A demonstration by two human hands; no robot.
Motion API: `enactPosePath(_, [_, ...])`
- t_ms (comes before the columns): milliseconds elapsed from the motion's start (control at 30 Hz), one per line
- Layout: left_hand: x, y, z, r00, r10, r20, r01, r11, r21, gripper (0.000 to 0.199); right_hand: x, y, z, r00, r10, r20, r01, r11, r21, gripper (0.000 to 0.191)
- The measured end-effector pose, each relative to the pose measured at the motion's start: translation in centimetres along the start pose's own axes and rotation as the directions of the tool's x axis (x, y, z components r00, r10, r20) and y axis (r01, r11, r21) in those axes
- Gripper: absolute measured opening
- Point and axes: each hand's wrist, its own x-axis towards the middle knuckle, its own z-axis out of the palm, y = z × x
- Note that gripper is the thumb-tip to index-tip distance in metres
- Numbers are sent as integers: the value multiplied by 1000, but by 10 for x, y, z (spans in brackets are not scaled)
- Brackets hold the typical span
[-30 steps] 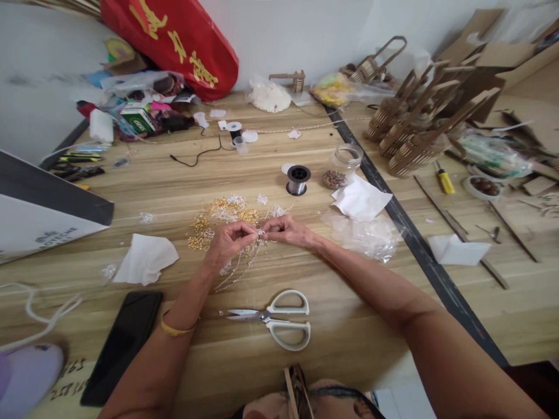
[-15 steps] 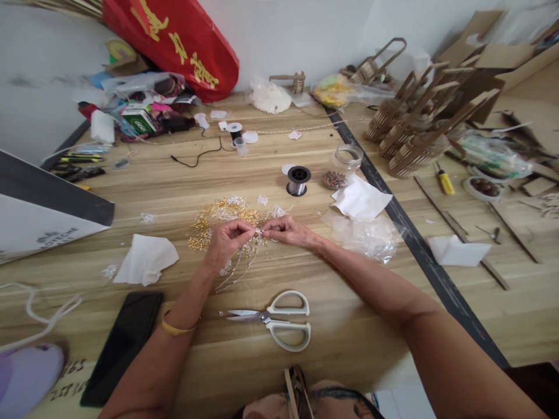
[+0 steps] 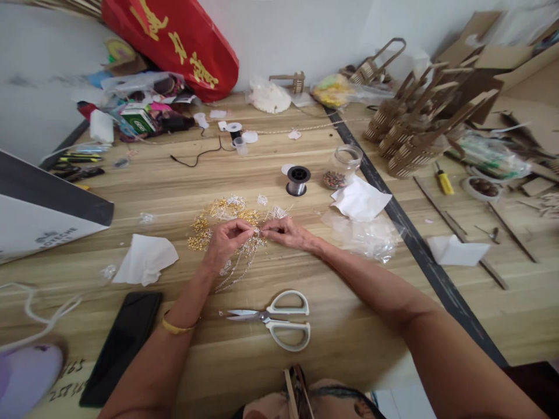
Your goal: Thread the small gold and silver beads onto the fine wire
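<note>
My left hand [image 3: 227, 240] and my right hand [image 3: 289, 233] meet fingertip to fingertip over a heap of small gold and silver findings [image 3: 205, 224]. Each pinches thumb against forefinger. A tiny silvery piece shows between the fingertips, too small to name. Below the fingers, a thin silver chain [image 3: 236, 278] trails across the wood toward me. Pale pins [image 3: 278, 212] lie just behind my right hand. Nearer my body rest scissors [image 3: 271, 319] with white handles, their blades pointing left.
Beyond the heap stand a wire spool [image 3: 298, 181] and a glass jar [image 3: 343, 166] with beads. A phone [image 3: 122, 349] and white paper [image 3: 146, 259] lie to the left. Small woven baskets [image 3: 399, 139] crowd the back right, near a yellow-handled screwdriver [image 3: 444, 180].
My right fingers have shifted very slightly at the pinch, and the pins behind them show a little more. My left hand stays in place.
</note>
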Motion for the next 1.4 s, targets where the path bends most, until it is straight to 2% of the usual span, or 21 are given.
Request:
enactPosePath(167, [-1,3,2,999,29,44,-30,999,33,17,0,-3,-1,997,80,-14,-78,992,99,29])
enactPosePath(367, [-1,-2,3,984,139,108,-150,983,102,11,0,-10,0,989,150,-8,-146,971,187,26])
enactPosePath(567, [-1,-6,3,969,218,119,-238,953,188,10,2,-7,2,989,145,-14,-136,955,263,25])
enactPosePath(767, [-3,2,5,949,276,152,-311,897,314,10,3,-1,4,991,123,-45,-104,949,298,26])
enactPosePath(933, [-3,6,7,929,330,166,-369,844,389,10,4,-2,4,987,153,-43,-133,944,301,27])
enactPosePath(1100, [-4,6,9,926,339,165,-377,825,420,10,4,-3,3,988,149,-35,-131,942,308,25])
enactPosePath(1400, [-5,4,11,952,284,116,-306,888,343,10,3,-1,1,989,147,2,-138,926,351,25])
